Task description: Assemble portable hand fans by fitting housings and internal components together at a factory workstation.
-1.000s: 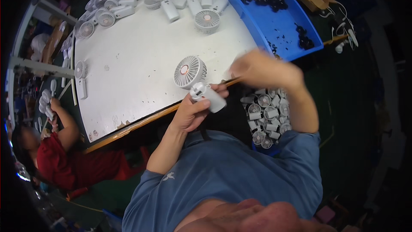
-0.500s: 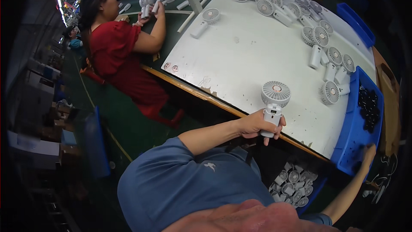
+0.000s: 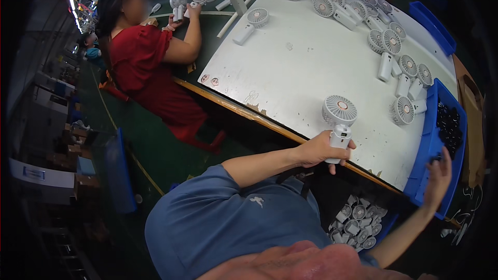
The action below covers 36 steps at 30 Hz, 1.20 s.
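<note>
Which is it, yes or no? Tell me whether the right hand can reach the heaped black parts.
Likely yes: the right hand is at the open-topped blue bin, close to the heaped black parts, and nothing visible blocks the way between them.

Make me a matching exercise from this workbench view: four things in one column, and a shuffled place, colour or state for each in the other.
Column one:
1. Left hand
2. Small black parts
3. Co-worker's sleeve
4. Tabletop

Column two:
A. Red
B. Gripping a handheld fan
C. White, with chipped spots along the near edge
D. Heaped inside the blue tray

Pairs: 1-B, 2-D, 3-A, 4-C
</note>
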Tool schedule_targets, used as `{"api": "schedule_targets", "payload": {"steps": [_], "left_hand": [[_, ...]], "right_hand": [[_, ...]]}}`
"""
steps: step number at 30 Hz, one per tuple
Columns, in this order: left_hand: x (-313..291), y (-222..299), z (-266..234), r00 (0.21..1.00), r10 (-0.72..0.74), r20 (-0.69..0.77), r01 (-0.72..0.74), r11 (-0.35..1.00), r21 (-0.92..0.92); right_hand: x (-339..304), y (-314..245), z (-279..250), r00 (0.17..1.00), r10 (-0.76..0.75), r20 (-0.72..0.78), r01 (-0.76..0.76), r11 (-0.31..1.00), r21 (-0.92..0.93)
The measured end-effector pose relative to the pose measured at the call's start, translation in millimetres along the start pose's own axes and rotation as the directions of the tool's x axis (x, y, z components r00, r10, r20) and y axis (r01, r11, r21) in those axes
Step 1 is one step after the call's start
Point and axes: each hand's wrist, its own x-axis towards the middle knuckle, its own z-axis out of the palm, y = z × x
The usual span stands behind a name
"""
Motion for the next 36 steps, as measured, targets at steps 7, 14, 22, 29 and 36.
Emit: {"api": "schedule_targets", "payload": {"steps": [7,14,22,29,36], "left_hand": [[11.4,1.3,19.8,0.997,0.052,-0.055,-0.058,0.992,-0.108],[-5.2,7.5,7.4,0.997,-0.069,0.043,0.074,0.989,-0.126],[-16.1,12.5,1.6,0.997,-0.063,0.043,0.068,0.991,-0.115],[-18.6,9.9,5.6,0.971,-0.193,0.144,0.182,0.98,0.086],[-8.1,-9.8,14.0,0.988,-0.147,0.047,0.153,0.973,-0.172]], "right_hand": [[-125.7,-0.4,198.9,0.969,-0.165,0.184,0.156,0.986,0.064],[-113.6,-2.8,179.5,0.797,-0.348,0.494,0.466,0.874,-0.137],[-104.1,-12.3,181.1,0.755,-0.422,0.502,0.562,0.811,-0.164],[-79.2,-27.3,195.9,0.742,-0.465,0.483,0.623,0.744,-0.24],[-89.6,-19.2,205.0,0.734,-0.486,0.474,0.653,0.695,-0.299]]}}
